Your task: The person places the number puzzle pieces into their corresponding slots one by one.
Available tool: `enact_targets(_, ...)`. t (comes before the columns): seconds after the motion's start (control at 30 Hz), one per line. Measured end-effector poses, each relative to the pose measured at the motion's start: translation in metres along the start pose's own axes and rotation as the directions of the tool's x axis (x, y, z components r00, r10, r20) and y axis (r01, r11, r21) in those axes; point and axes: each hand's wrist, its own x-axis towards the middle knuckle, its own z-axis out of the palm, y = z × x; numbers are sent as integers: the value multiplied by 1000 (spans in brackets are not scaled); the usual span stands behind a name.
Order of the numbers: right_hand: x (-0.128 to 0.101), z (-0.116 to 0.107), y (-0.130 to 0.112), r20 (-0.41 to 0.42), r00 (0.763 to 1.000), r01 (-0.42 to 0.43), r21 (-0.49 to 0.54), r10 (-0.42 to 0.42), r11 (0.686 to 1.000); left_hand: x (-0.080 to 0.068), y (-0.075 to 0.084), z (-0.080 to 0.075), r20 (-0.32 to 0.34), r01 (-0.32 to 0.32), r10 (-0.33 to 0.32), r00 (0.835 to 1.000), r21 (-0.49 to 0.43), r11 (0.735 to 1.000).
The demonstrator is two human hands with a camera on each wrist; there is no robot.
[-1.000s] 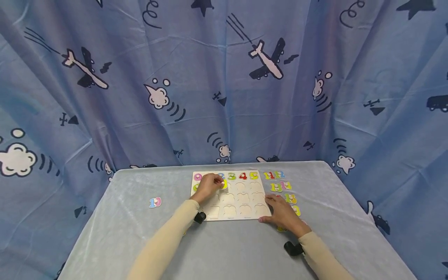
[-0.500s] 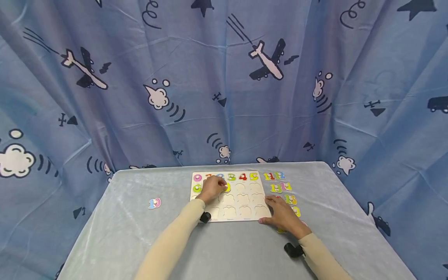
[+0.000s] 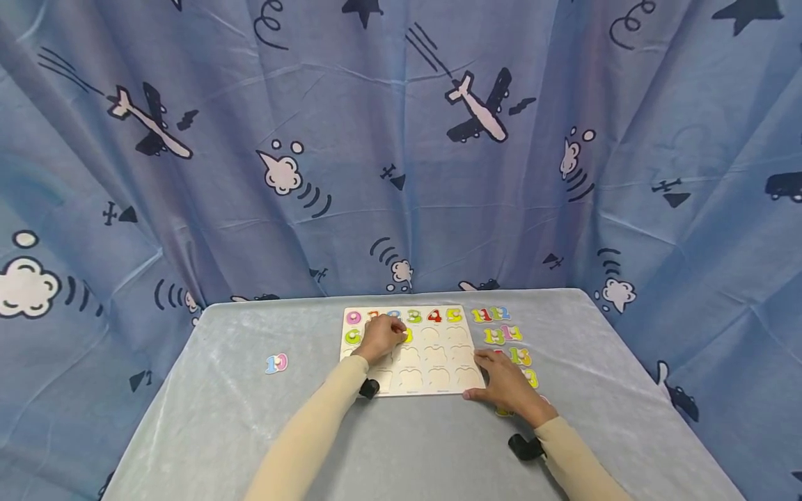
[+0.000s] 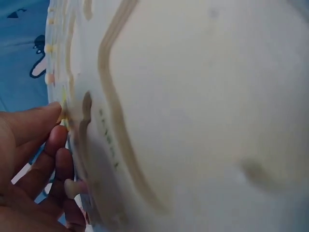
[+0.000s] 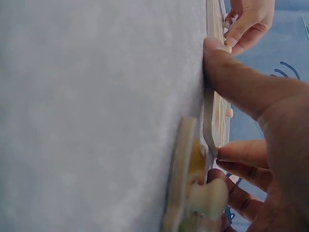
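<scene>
On grey cloth (image 3: 207,417), left hand (image 3: 379,339) pinches yellow piece (image 3: 408,336) over puzzle board (image 3: 438,379).

Even, soft light fills the head view, bright with no glare and only faint shadows under the forearms on the pale grey velvety tablecloth (image 3: 438,452); the straight hanging folds of the blue aeroplane-print curtain (image 3: 401,139) bow outward at the edges (wide-lens distortion). Both wrist views are blurred: the cream wooden number-puzzle board (image 4: 203,106) is a washed-out smear.
</scene>
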Motion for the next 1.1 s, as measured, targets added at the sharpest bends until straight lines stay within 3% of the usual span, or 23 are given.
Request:
enact_targets(0.23, -1, 0, 1, 2, 1000, -4, 1, 4, 1000, -15, 1, -24, -5, -102, 102, 995, -62, 993)
enact_targets(0.5, -1, 2, 1, -20, 1000, -6, 7, 6, 1000, -63, -4, -58, -47, -205, 202, 978, -79, 975)
enact_targets(0.57, 0, 2, 1, -16, 1000, -1, 6, 1, 1000, -79, -8, -66, -45, -187, 184, 982, -100, 977)
enact_targets(0.73, 2, 1, 2, 15, 1000, -7, -11, 7, 1000, -116, -23, -78, -22, -66, 64, 998, -127, 990)
enact_targets(1.1, 5, 5, 4, 13, 1000, -12, -6, 12, 1000, -168, -57, -99, -38, 60, -65, 997, -132, 989)
